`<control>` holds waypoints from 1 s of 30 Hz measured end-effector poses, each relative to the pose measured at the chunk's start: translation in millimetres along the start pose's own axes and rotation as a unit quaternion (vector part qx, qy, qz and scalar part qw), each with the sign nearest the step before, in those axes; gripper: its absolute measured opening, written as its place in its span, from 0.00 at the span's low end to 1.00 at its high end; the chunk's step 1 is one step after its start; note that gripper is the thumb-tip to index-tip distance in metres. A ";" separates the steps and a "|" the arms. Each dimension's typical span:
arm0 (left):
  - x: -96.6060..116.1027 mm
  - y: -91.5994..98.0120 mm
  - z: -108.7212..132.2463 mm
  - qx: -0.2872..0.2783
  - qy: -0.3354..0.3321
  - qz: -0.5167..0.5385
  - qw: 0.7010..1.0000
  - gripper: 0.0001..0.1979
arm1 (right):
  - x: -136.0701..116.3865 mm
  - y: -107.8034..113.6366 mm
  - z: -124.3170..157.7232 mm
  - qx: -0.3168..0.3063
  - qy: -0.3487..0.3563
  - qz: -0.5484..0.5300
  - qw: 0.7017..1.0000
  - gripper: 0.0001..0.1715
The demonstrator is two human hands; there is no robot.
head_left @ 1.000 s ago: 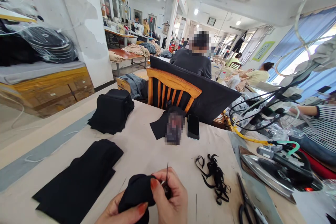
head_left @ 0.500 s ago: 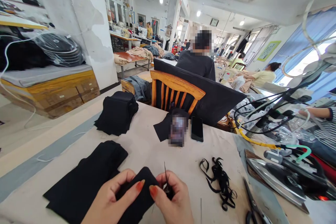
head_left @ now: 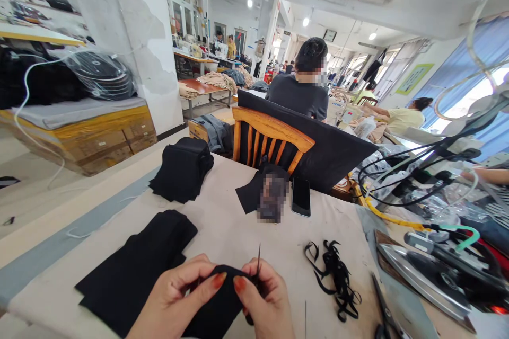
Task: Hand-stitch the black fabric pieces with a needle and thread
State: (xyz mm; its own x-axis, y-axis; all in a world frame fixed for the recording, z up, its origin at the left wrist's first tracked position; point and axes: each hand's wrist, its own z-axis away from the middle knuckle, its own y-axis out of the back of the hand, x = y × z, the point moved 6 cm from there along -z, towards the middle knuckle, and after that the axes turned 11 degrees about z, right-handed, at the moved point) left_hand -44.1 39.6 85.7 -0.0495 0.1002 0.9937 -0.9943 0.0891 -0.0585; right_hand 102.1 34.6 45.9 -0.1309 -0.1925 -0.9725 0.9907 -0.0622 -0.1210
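Between my hands, near the front of the table, is a black fabric piece (head_left: 218,310). My left hand (head_left: 178,296) pinches its top edge, thumb on the near side. My right hand (head_left: 264,296) pinches the same edge close by, and a thin, dark pointed tool (head_left: 259,262) sticks up from its fingers; the tool's lower part is mostly hidden. Left of my hands lies a flat stack of black fabric pieces (head_left: 135,270). A taller black stack (head_left: 183,169) stands behind it.
Black strips (head_left: 336,280), scissors (head_left: 385,310) and an iron (head_left: 425,278) lie to the right. A phone (head_left: 301,197) and a dark bundle (head_left: 248,190) are at the far edge, before a wooden chair (head_left: 274,130). A person (head_left: 298,92) sits beyond.
The top edge of the held fabric has bent down between my thumbs, and the pointed tool is more upright. The whole view has shifted slightly.
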 end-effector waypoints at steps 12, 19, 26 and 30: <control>-13.5 4.0 -1.5 0.030 0.030 0.024 0.999 0.11 | 10.9 -6.6 8.9 0.072 -0.003 -0.083 0.994 0.25; -21.5 5.6 1.6 0.080 0.059 0.091 0.991 0.15 | 7.1 -6.4 11.0 0.071 0.000 -0.087 0.994 0.23; -29.3 3.8 -0.2 0.078 0.039 0.124 0.988 0.19 | 8.5 -5.6 10.7 0.089 -0.007 -0.099 0.991 0.23; -27.7 0.6 -2.2 0.075 0.068 0.152 0.983 0.15 | 8.4 -4.4 10.3 0.102 -0.031 -0.120 0.987 0.25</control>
State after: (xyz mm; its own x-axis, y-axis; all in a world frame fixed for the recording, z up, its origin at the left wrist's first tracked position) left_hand -43.1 39.1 58.0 -0.3445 0.2318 0.9097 -0.9384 -0.1125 -0.3267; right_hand 96.3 23.2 40.3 -0.3696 -0.2082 -0.9056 0.9034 -0.3087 -0.2978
